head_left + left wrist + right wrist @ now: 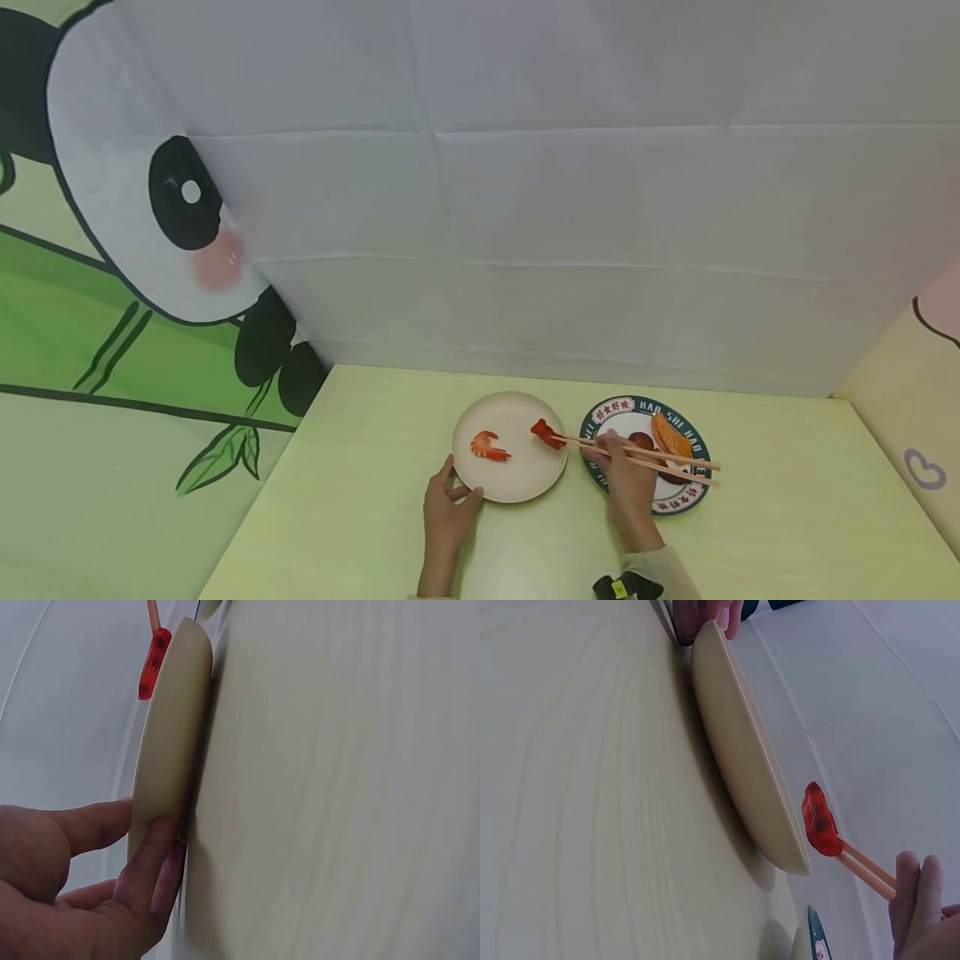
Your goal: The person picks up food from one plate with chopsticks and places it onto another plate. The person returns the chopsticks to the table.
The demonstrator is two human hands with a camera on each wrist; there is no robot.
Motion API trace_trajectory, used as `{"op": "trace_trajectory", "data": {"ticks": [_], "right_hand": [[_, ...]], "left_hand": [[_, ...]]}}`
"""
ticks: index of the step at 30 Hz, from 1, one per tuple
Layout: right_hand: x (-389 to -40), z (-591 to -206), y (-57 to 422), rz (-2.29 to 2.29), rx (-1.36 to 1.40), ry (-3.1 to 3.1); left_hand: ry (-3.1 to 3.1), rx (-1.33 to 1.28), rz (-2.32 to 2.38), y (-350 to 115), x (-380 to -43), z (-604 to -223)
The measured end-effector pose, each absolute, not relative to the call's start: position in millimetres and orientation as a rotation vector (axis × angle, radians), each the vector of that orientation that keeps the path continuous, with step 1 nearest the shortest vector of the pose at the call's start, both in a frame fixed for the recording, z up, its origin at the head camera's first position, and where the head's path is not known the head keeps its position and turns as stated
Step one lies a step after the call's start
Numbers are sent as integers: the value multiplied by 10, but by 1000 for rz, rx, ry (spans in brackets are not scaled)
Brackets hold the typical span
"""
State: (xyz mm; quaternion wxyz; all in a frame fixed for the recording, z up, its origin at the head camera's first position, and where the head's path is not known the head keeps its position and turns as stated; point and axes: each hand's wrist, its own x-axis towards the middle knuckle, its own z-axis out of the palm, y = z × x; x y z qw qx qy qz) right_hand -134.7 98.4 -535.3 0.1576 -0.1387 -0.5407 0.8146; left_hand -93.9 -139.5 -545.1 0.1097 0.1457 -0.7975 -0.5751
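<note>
My left hand [450, 512] holds the near left rim of a beige plate [517, 485], with the thumb at its edge and fingers against its outer side [172, 742]. An orange-and-white shrimp [489, 447] lies left of the plate's middle. My right hand [628, 483] grips a pair of wooden chopsticks [686, 459]. Their tips pinch a glossy red piece of food [820, 817] above the plate's right side. In the right wrist view that piece hangs beside the rim level, above the plate.
Right of the beige plate stands a white plate with a dark green lettered rim [592, 421], partly under my right hand. It bears a golden dumpling-like piece [670, 435] and dark brown round pieces [641, 440]. A pale cloth wall [525, 317] rises behind the table [360, 500].
</note>
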Motion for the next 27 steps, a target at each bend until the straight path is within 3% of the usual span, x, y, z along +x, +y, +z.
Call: {"op": "trace_trajectory", "data": {"ticks": [9,17,27], "right_hand": [[-1496,-5720,1141,2288,-429,-1526],[-1364,-5430,1207,2284,-445,-1518],[-1520,-5834,1415,2311,-473,-1371]], "left_hand": [[-2338,426,-1676,-1384,-935,-5443],[-2343,444,-1678,-1381,-938,-5453],[-2345,437,-1693,-1388,-932,-5458]]}}
